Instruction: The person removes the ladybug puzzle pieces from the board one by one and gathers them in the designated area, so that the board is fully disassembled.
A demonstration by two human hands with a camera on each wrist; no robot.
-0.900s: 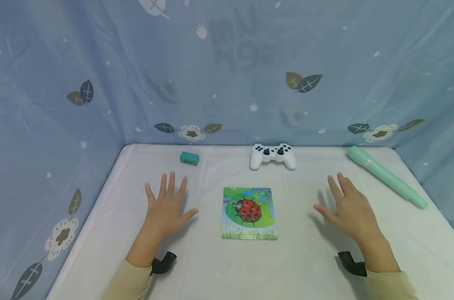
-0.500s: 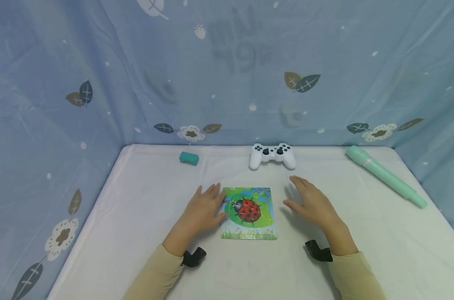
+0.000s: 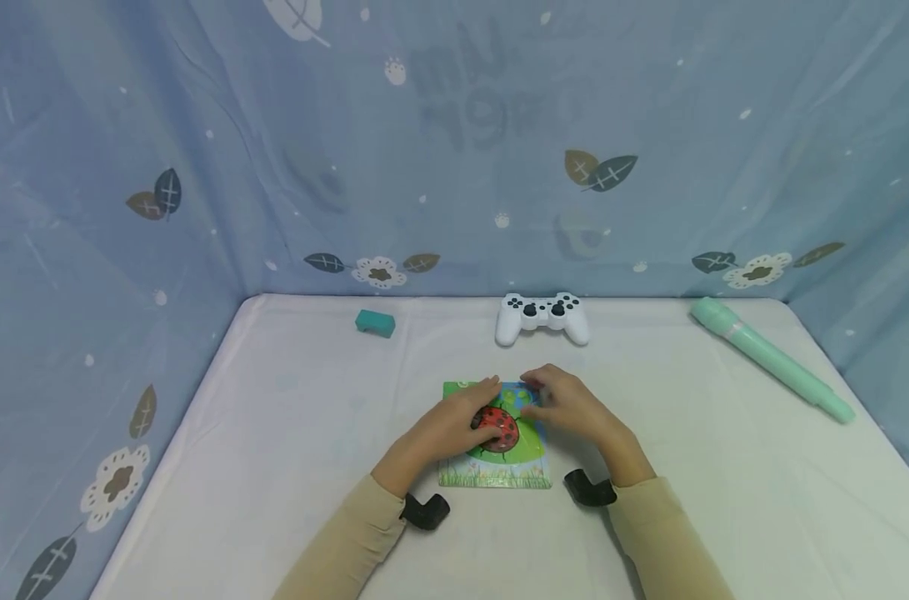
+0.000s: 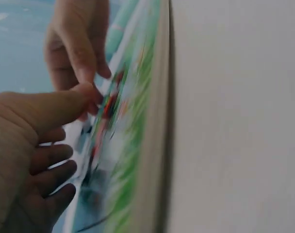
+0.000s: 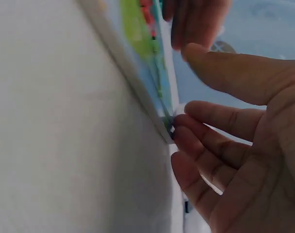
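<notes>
Head view: left hand point(image 3: 448, 427), right hand point(image 3: 571, 407) angled inward over ladybug board point(image 3: 508, 458).

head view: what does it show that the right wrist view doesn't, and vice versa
Only head: the teal block, the green tube, the sleeves. Only right wrist: the palm side of the right hand. Both: the ladybug board, the left hand, the curtain. Whether the controller shows in the right wrist view is unclear.
</notes>
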